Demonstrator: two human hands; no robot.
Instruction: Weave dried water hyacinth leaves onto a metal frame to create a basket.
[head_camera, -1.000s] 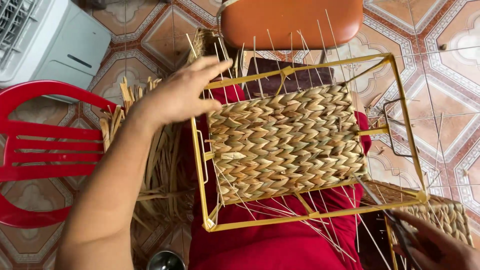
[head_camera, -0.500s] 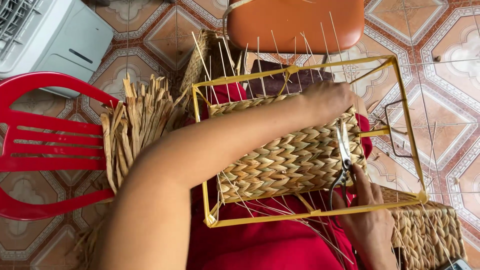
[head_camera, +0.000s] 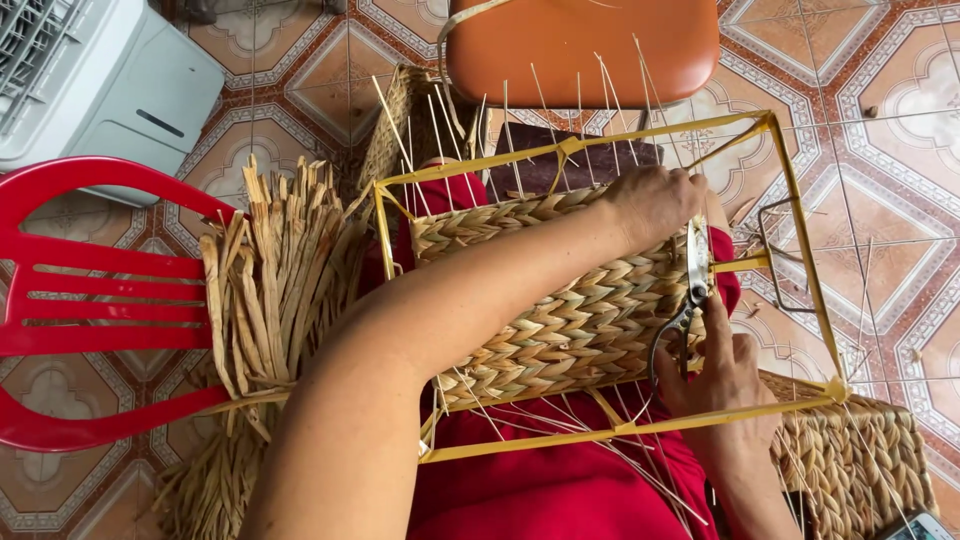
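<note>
The woven panel (head_camera: 560, 300) sat at the middle of the frame, stretched inside a yellow frame (head_camera: 800, 250) that rested on the person's red-clothed lap. Its long axis ran from upper left to lower right. The left hand (head_camera: 655, 205) lay curled on the panel's upper right edge, fingers pressed down onto the weave. Just below it, the right hand (head_camera: 725, 375) came up from the lower right, fingers closed round the handles of the shears (head_camera: 690, 290), whose blades pointed upward along the panel's right end, toward the left hand. The shears touched that edge, or nearly; I could not tell which. Thin stakes (head_camera: 560, 100) stuck up beyond the top bar. At left, a bundle of dried straw (head_camera: 270, 270) lay beside a red chair (head_camera: 90, 300). A finished woven basket (head_camera: 860, 450) sat at lower right; what it held was not visible
</note>
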